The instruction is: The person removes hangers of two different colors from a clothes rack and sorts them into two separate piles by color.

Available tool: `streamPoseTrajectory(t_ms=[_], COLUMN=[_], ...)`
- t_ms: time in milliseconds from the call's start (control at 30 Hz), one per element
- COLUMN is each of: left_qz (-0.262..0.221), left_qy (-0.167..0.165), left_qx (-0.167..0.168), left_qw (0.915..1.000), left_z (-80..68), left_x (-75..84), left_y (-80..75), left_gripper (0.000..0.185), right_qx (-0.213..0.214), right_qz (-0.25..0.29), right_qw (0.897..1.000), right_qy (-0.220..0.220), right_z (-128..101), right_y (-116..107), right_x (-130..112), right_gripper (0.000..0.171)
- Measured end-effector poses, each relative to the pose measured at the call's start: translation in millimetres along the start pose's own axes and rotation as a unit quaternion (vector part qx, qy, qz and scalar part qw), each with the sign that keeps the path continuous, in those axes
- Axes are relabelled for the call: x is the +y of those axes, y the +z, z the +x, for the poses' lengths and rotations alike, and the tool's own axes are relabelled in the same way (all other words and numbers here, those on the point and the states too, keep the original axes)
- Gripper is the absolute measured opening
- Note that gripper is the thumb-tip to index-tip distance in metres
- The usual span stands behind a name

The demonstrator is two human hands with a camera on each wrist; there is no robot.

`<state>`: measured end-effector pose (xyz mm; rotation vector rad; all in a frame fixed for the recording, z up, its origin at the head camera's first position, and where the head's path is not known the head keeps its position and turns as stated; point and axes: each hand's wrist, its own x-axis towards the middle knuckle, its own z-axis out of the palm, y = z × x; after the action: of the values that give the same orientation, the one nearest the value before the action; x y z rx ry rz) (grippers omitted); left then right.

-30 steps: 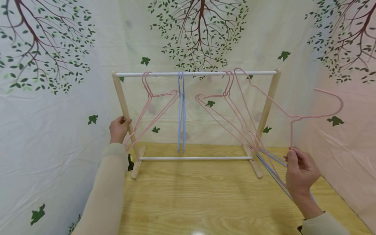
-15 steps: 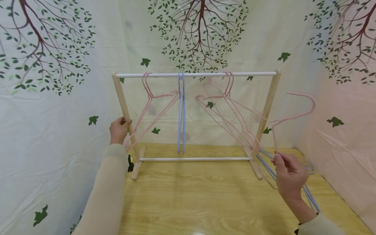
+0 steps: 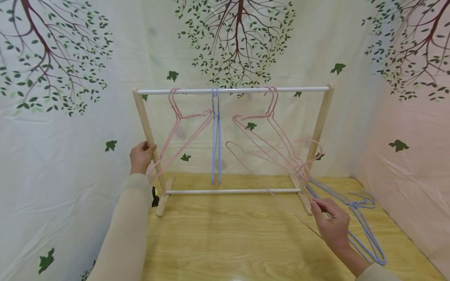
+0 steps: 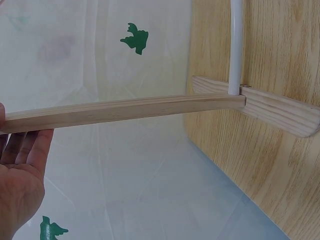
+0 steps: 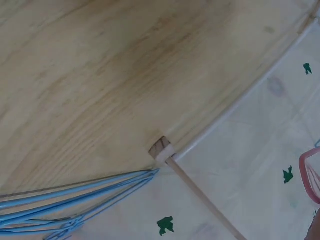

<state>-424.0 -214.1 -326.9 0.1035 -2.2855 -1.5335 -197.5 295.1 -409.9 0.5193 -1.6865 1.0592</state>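
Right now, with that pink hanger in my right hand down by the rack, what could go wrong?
The pink hanger in your right hand crosses the hangers on the rail; it may snag them. The blue hangers on the table lie close by and could tangle. The left hand holds the rack post; a tug might tip it.

My left hand (image 3: 141, 157) raised at arm's length, fingers curled in a grip, beige sleeve running back toward me, my right hand (image 3: 330, 224) low and nearer, fingers pinched together, wrist angled inward, forearm mostly out of view.
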Motion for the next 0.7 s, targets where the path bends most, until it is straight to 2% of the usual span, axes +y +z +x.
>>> streamPoseTrajectory(t_ms=[200,267,433,567,700], left_qz=[-0.009,-0.013,-0.011,-0.01,-0.01], left_qy=[-0.005,-0.006,-0.006,-0.007,-0.006], left_qx=[-0.001,0.0,0.004,0.006,0.006], left_qw=[0.9999,0.9999,0.9999,0.9999,0.9999], left_z=[0.3,0.1,-1.4,-2.4,-4.3], left_x=[-0.2,0.7,3.2,3.4,3.5], left_y=[0.1,0.1,-0.4,-0.2,0.6], left_gripper=[0.044,0.044,0.044,0.043,0.043], right_qx=[-0.042,-0.056,-0.089,-0.127,-0.157], right_qz=[-0.026,-0.038,-0.059,-0.074,-0.095], right_qw=[0.999,0.998,0.994,0.989,0.983], right_qy=[0.006,0.002,-0.008,0.007,0.02], right_z=[-17,-23,-44,-61,-71], right_y=[-1,-3,-10,-18,-25], right_x=[4,9,33,53,62], right_gripper=[0.008,0.002,0.026,0.03,0.03])
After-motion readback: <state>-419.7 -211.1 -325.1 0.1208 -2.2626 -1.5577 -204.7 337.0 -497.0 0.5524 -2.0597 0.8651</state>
